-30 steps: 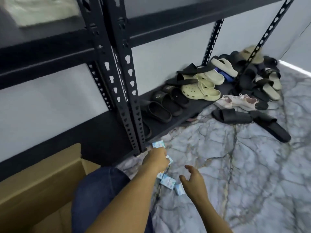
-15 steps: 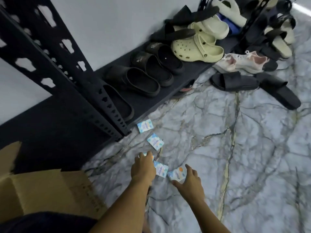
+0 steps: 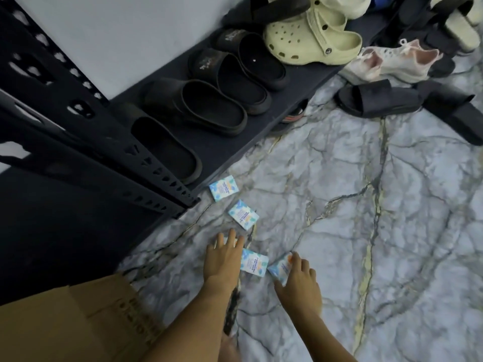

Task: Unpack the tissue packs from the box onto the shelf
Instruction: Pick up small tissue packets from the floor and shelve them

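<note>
- Tissue packs lie scattered on the marble floor (image 3: 366,205), not on the shelf (image 3: 300,82): one (image 3: 224,188) just beside the rack post (image 3: 162,184), one (image 3: 243,214) nearer, one (image 3: 254,262) between the hands, one (image 3: 280,267) under the right hand.
- Left hand (image 3: 223,259) is flat, fingers spread; something pale peeks from beneath it, perhaps another pack, but I cannot tell.
- Right hand (image 3: 298,280) rests its fingers loosely on its pack, not closed around it.
- Risk: slick wrappers may slide across the polished floor instead of lifting.
- Risk: scooping several at once could spill some.
- Risk: black slippers (image 3: 209,105) crowd the shelf to the right of the post, leaving little room.
- The cardboard box (image 3: 65,322) sits near left.
</note>
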Demonstrator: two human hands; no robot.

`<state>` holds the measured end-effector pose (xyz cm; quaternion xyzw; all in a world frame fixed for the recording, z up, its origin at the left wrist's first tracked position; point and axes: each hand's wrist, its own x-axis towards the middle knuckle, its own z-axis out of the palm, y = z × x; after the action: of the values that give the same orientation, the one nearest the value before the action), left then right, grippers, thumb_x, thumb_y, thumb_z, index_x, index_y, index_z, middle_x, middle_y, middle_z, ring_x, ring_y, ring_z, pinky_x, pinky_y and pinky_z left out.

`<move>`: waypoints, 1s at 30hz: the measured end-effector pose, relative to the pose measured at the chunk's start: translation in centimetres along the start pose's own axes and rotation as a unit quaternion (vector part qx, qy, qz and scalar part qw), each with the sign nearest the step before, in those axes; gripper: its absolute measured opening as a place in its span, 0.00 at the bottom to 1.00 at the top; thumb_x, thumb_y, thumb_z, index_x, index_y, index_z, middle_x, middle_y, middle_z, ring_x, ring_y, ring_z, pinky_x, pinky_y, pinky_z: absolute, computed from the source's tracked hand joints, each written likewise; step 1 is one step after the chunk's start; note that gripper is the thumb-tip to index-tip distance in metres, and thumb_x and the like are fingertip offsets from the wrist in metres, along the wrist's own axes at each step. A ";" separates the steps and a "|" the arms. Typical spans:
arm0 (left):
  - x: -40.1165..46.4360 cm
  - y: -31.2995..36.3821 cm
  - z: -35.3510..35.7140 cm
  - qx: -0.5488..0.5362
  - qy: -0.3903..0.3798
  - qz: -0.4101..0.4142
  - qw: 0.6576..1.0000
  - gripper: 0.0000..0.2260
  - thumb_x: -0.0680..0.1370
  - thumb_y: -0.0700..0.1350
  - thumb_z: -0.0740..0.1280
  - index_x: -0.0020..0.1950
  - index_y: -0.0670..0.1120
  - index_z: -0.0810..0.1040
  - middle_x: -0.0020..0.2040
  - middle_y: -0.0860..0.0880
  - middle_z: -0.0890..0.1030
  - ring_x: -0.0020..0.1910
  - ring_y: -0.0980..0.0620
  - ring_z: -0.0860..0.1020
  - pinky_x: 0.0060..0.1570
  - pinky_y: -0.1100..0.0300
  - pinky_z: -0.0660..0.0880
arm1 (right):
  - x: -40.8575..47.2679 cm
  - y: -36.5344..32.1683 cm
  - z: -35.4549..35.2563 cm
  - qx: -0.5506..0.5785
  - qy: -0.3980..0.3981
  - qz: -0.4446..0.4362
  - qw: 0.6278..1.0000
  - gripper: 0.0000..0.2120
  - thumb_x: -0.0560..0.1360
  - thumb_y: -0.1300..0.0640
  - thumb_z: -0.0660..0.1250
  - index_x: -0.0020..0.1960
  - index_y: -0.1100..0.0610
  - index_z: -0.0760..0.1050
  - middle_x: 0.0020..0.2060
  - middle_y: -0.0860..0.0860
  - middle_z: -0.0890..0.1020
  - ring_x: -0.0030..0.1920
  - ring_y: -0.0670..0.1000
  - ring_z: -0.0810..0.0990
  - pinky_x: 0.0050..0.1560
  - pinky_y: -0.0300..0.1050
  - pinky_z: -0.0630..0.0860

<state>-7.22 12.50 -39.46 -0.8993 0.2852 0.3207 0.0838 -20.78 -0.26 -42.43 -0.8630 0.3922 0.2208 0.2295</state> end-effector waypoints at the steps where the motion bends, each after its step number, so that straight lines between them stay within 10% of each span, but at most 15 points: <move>1: 0.2 -0.1 0.1 0.012 0.002 0.001 1.000 0.30 0.78 0.39 0.66 0.77 0.49 0.57 0.78 0.46 0.57 0.74 0.41 0.60 0.65 0.48 0.69 | 0.0 -0.1 -0.1 0.016 0.009 0.006 1.000 0.39 0.73 0.41 0.68 0.76 0.57 0.57 0.65 0.54 0.70 0.62 0.58 0.71 0.55 0.52 0.76; 8: 1.9 -1.6 0.4 0.014 -0.014 -0.077 0.997 0.18 0.82 0.40 0.58 0.72 0.46 0.66 0.70 0.42 0.69 0.68 0.42 0.68 0.59 0.50 0.71 | -0.7 -2.9 0.1 0.104 0.046 -0.106 0.988 0.34 0.66 0.41 0.68 0.66 0.57 0.68 0.54 0.53 0.71 0.54 0.58 0.72 0.51 0.51 0.74; 15: 2.3 -2.2 -0.3 -0.035 -0.028 -0.164 0.985 0.18 0.81 0.41 0.61 0.71 0.46 0.66 0.70 0.42 0.70 0.69 0.42 0.68 0.61 0.52 0.71 | 0.1 -4.2 1.6 0.055 -0.023 -0.204 0.977 0.37 0.65 0.38 0.68 0.70 0.50 0.65 0.71 0.48 0.66 0.70 0.55 0.64 0.65 0.50 0.71; 30: -1.0 -1.8 -8.7 -0.137 -0.054 -0.156 0.977 0.28 0.79 0.45 0.67 0.76 0.46 0.60 0.74 0.40 0.65 0.72 0.42 0.66 0.63 0.50 0.72 | -0.8 -4.9 -2.6 0.234 -0.003 0.003 0.972 0.33 0.59 0.53 0.82 0.58 0.54 0.68 0.50 0.55 0.80 0.47 0.56 0.80 0.45 0.50 0.78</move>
<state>-2.24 11.49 -32.11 -0.9170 0.0898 0.3880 0.0239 -16.97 1.63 -38.82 -0.7834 0.4353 0.1263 0.4252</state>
